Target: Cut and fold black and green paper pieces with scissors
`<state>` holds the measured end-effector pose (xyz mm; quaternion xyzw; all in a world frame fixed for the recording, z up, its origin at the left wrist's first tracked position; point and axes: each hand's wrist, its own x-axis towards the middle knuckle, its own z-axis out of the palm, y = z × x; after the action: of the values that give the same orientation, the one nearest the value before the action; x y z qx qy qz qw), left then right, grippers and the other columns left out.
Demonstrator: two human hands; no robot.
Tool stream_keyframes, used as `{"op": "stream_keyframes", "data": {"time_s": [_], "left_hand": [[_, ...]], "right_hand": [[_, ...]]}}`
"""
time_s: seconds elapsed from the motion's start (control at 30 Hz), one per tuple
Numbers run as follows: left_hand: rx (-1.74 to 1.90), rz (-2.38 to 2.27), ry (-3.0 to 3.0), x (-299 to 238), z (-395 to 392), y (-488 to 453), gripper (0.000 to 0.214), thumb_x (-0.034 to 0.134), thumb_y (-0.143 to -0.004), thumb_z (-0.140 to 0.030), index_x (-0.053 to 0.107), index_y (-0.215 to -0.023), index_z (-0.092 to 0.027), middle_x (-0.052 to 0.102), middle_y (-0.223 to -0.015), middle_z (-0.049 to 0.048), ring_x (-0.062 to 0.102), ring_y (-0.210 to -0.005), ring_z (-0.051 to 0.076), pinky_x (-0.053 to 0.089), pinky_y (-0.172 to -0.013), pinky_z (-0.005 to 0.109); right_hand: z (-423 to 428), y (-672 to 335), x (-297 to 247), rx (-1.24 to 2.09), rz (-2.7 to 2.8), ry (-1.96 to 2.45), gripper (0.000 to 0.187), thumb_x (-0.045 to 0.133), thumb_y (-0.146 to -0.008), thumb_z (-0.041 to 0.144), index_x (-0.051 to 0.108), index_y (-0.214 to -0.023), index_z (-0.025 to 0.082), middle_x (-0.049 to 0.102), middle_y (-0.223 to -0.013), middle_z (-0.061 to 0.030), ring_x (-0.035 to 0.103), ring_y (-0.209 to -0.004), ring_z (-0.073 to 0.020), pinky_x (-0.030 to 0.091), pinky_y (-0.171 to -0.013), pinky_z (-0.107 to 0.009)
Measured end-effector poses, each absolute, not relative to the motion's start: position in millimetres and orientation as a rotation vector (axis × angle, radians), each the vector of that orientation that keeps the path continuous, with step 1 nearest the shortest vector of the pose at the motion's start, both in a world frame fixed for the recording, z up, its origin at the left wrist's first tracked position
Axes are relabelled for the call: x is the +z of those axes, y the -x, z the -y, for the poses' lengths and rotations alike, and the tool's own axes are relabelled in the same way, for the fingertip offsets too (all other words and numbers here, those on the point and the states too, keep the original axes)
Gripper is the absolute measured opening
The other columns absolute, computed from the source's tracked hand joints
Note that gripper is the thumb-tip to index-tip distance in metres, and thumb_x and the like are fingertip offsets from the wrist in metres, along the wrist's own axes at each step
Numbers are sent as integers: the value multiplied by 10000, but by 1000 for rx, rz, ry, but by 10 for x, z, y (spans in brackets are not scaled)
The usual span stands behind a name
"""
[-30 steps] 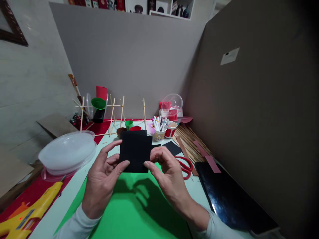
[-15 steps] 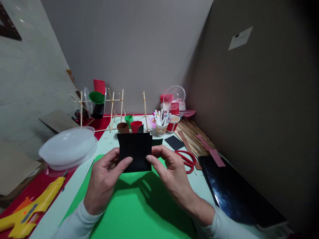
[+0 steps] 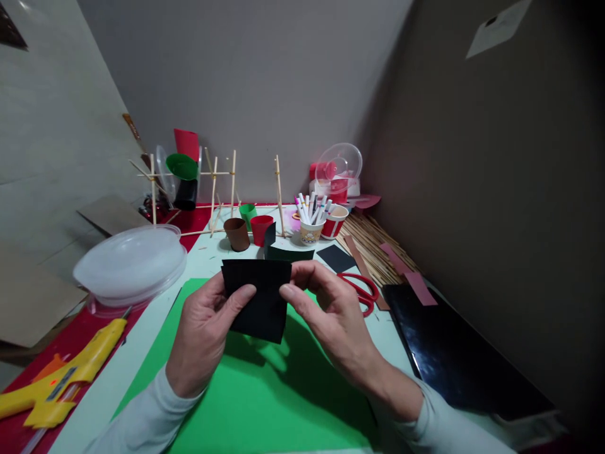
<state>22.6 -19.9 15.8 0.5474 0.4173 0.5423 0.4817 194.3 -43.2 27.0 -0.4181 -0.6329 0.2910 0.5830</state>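
A small piece of black paper (image 3: 258, 302), seemingly doubled or folded, is held up between my two hands above a green sheet (image 3: 265, 403). My left hand (image 3: 208, 321) pinches its left side, thumb on the near face. On the right side, my right hand (image 3: 331, 315) grips it near the upper corner, thumb in front and fingers behind. Just behind the paper lie a curled dark strip (image 3: 288, 253) and a flat black square (image 3: 335, 258). Red-handled scissors (image 3: 362, 293) rest beyond my right hand, their blades hidden.
A yellow glue gun (image 3: 70, 378) lies at left near plastic lids (image 3: 132, 261). Brown (image 3: 236, 234), red (image 3: 261, 231) and green (image 3: 247, 215) paper cylinders stand behind, before a stick frame (image 3: 215, 189). A marker cup (image 3: 312, 233), sticks (image 3: 373, 249) and a glossy black panel (image 3: 454, 353) are at right.
The black paper has tilted and sits slightly lower in view, its lower edge now slanting. Both hands still grip it. The camera view has shifted, uncovering the cylinders and dark strip behind.
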Motion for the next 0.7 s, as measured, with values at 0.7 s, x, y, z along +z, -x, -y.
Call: {"op": "stream_keyframes", "data": {"time_s": [0.7], "left_hand": [[1487,-1216,-1880,210,299,-271,176,524,-972,-288,695,-996,-326,721,-993,-99,624,-949,126,417,-859,153]], "right_hand": [[460,-1928,235,713,1504,1025,33,637,-900,231,611,-889,214,586,-731,36,536,-641,-113,429,-598,-225]]}}
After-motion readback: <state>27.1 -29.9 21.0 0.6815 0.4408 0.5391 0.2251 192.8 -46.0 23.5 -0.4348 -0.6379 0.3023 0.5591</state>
